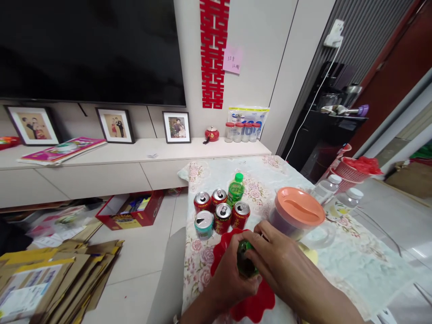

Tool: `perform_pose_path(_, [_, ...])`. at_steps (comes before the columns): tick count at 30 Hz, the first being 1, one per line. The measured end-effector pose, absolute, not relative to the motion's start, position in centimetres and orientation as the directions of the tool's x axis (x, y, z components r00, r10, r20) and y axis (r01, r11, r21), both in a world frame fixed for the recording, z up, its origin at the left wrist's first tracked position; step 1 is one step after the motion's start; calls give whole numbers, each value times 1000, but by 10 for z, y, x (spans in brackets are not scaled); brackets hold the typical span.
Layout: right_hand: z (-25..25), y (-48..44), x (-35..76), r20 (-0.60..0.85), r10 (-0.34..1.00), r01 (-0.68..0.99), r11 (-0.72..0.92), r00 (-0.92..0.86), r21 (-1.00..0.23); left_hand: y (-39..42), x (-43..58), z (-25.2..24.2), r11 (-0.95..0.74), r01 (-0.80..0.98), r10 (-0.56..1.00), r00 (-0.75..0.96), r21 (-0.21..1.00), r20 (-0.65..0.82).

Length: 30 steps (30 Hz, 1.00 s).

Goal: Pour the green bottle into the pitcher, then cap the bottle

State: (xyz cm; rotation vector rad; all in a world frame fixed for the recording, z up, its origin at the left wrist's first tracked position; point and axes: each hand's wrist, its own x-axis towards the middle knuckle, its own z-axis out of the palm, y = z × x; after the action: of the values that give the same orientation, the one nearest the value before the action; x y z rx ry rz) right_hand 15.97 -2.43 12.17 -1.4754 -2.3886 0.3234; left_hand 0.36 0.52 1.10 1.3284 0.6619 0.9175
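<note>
Both my hands are closed on a small dark green bottle (245, 263) held over a red scalloped plate (251, 306) on the table. My left hand (229, 274) wraps the bottle from below and the left. My right hand (281, 263) covers its top and right side, fingers curled round it. Just beyond stand several drink cans: red cans (202, 201) and one teal can (204, 223), with a green bottle (236, 189) behind them. A clear pitcher with an orange lid (297, 208) stands right of the cans, close to my right hand.
The table has a floral cloth (357, 261). Two clear bottles (347, 200) and a red basket (351, 171) stand at its right edge. A low cabinet (101, 171) with framed photos runs along the wall. Flattened cardboard (50, 279) lies on the floor at left.
</note>
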Motion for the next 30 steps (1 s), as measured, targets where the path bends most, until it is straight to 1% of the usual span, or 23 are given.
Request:
perform_pose_path(4, [112, -23, 157, 298, 867, 811, 486, -400, -326, 5, 4, 8, -79, -156, 862, 485, 985, 145])
perform_pose_path(6, [109, -23, 157, 330, 857, 796, 499, -395, -343, 5, 5, 4, -106, -147, 861, 480, 983, 165])
perform_pose_path(10, [106, -24, 158, 260, 874, 798, 482, -410, -362, 7, 8, -1, -94, -153, 862, 481, 984, 157])
perform_pose_path(13, [107, -23, 158, 201, 903, 824, 429, -380, -370, 8, 8, 2, -88, -153, 856, 494, 984, 153])
perform_pose_path(16, [109, -22, 156, 170, 912, 827, 410, -373, -383, 8, 8, 4, -47, -128, 853, 511, 991, 106])
perform_pose_path(18, [112, -23, 156, 137, 906, 826, 423, -401, -372, 7, 7, 4, -22, -120, 854, 514, 993, 81])
perform_pose_path(22, [118, -26, 161, 12, 906, 849, 401, -423, -345, 7, 5, -1, -9, -146, 860, 504, 989, 83])
perform_pose_path(23, [119, -26, 163, 5, 904, 849, 404, -428, -341, 7, 5, -3, -9, -142, 859, 505, 990, 80])
perform_pose_path(25, [118, -27, 165, 69, 893, 839, 442, -445, -318, 7, 4, -6, -13, -119, 854, 514, 993, 73])
perform_pose_path(28, [112, -25, 165, 286, 853, 839, 501, -436, -212, 9, 7, -10, -59, -71, 869, 487, 996, 86])
perform_pose_path(30, [107, -23, 164, 405, 823, 867, 482, -398, -128, 12, 9, -12, -86, -38, 879, 468, 996, 94])
